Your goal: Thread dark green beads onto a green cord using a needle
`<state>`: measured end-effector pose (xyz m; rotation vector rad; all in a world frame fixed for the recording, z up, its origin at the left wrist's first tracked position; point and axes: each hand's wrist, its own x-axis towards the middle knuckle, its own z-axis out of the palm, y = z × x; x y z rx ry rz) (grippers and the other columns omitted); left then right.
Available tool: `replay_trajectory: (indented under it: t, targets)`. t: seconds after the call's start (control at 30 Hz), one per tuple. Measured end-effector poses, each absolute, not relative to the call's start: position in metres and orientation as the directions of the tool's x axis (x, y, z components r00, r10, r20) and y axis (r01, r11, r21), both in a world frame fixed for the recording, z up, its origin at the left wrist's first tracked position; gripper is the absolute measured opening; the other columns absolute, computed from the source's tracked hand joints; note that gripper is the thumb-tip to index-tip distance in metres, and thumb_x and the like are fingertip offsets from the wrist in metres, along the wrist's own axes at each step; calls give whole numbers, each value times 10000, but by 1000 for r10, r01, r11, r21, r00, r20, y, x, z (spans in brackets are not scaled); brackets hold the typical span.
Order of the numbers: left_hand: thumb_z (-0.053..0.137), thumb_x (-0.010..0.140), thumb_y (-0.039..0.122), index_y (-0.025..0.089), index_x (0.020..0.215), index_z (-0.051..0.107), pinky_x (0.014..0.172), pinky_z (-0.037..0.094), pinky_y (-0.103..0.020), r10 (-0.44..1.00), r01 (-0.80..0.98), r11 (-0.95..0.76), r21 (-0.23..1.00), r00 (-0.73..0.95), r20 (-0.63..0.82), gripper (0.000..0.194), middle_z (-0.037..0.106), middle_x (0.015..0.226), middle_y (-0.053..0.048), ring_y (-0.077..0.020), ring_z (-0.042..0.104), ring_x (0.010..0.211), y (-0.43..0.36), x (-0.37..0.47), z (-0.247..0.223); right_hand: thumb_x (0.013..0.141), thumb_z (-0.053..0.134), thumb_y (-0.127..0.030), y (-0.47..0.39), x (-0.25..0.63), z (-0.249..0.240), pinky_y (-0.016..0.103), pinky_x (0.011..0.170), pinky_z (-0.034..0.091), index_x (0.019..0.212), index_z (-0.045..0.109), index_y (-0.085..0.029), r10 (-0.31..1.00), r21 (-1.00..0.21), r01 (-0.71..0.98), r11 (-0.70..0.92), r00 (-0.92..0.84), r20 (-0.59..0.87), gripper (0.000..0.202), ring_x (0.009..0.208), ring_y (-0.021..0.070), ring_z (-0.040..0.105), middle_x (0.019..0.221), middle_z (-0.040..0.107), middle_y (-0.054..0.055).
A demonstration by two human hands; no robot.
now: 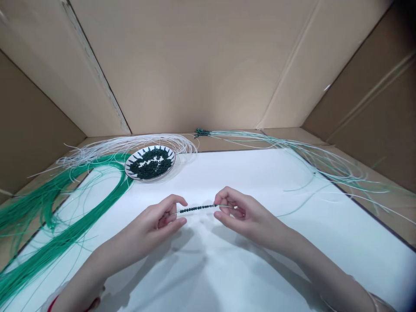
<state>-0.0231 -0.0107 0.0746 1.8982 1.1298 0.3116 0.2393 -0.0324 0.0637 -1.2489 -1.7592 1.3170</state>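
Note:
A row of small dark green beads (197, 209) hangs level on a thin pale cord between my two hands, a little above the white board. My left hand (159, 220) has the cord's left end in its curled fingers, while its thumb and index tip stay apart. Across from it, my right hand (243, 212) holds the right end of the cord, its thumb and index tip near the last beads. The exact grip inside each palm is partly hidden.
Behind my left hand stands a patterned plate (173, 167) of loose dark beads. Long green strands (87, 221) lie left, with white cords (104, 148) behind. A bundle of beaded strings (203, 132) trails right. Cardboard walls (201, 65) enclose the white board (240, 167).

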Motion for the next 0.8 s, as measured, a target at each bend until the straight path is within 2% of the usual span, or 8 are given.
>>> replay_trajectory:
  t: [0.1,0.2,0.3,0.5,0.63,0.8]
  targets:
    - [522,1020,442,292,1166,606,548,274,-241,828,545,-239,804,547,-124,226,355,684,88,-130,332,589,-18,-14,73,907,653,-265,-38,237,65,255,623,336,974,540,-250,929,-957,285,50,-364,-60,132,664,123,389,790,443,-63]
    - [479,1047,386,262,1037,668,536,298,-230,809,522,-272,808,579,-101,226,493,672,77,-112,389,574,-25,-8,74,901,675,-260,-41,236,64,244,564,315,1038,558,-261,929,-969,244,36,-366,-58,180,616,113,349,778,442,-70]
    - [481,1045,342,242,944,692,544,349,-214,786,510,-322,798,613,-75,255,591,703,55,-111,452,584,-27,-7,77,903,675,-261,-42,235,64,242,527,308,1065,598,-249,924,-971,223,90,-381,-2,179,583,110,334,748,463,-69]
    - [531,1014,311,271,1023,746,503,377,-203,825,518,-385,764,564,34,219,655,654,52,-116,495,529,-24,-10,79,869,673,-222,-42,232,67,252,533,365,882,641,-223,947,-959,228,167,-308,91,34,557,108,366,737,565,-33]
    - [530,1010,301,246,1050,754,530,411,-211,826,530,-391,753,563,32,234,738,745,14,-134,569,579,-22,-9,76,877,685,-223,-46,232,67,253,542,375,890,658,-229,947,-958,212,192,-297,124,30,555,108,379,718,552,-41]
    - [521,1018,298,274,1042,745,519,393,-203,812,523,-366,770,583,-10,227,734,752,41,-114,511,549,-25,-7,77,892,689,-207,-47,232,67,251,517,351,905,671,-246,942,-952,199,232,-290,169,45,563,112,389,734,582,-37]
